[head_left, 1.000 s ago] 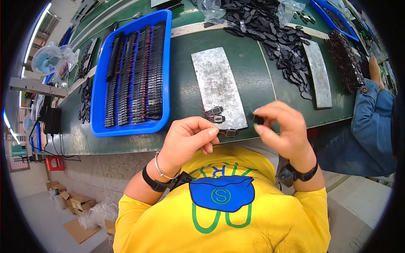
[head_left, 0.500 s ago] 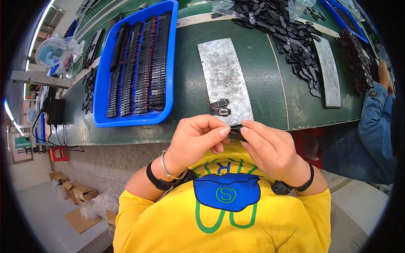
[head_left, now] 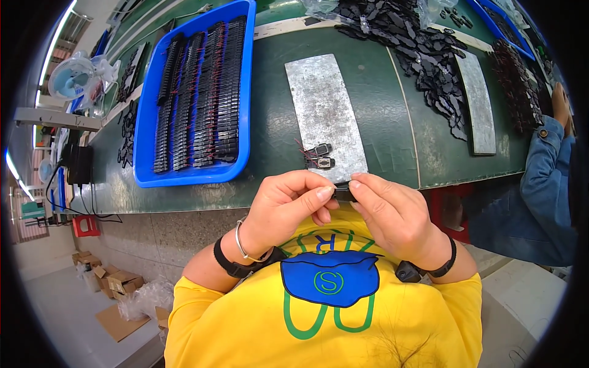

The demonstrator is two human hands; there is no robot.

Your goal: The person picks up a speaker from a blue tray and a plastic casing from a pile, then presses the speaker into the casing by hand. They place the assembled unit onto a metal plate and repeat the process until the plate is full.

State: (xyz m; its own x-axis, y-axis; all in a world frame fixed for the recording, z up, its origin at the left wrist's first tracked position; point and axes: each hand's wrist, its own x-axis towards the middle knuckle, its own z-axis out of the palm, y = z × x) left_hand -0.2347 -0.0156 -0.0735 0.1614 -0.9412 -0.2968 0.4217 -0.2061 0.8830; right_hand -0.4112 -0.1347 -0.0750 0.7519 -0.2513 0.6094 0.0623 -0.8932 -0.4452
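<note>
Both hands have stayed pressed together at the near edge of the worktop since half a second ago, after closing in from well apart a second back. Between them sits a small black part (head_left: 345,194), hanging just off the near edge of the green worktop (head_left: 270,156) and over the person's chest. Only a sliver of it shows, so its shape cannot be told. Left hand (head_left: 288,205) pinches it from the left, thumb and fingers curled shut on it; right hand (head_left: 392,214) clamps it from the right, fingertips (head_left: 362,181) closed over its top. Just beyond the hands, on the near end of a grey metal plate (head_left: 322,110), lie two small black parts with red wires (head_left: 319,156), one touching the other. To the left on the worktop, a blue tray (head_left: 144,147) holds rows of black parts with red wires. Toward the far right corner a heap of loose black pieces (head_left: 423,49) spreads beside a second metal plate (head_left: 478,104). At the right edge another person's blue denim sleeve (head_left: 543,178) leans on the worktop.
</note>
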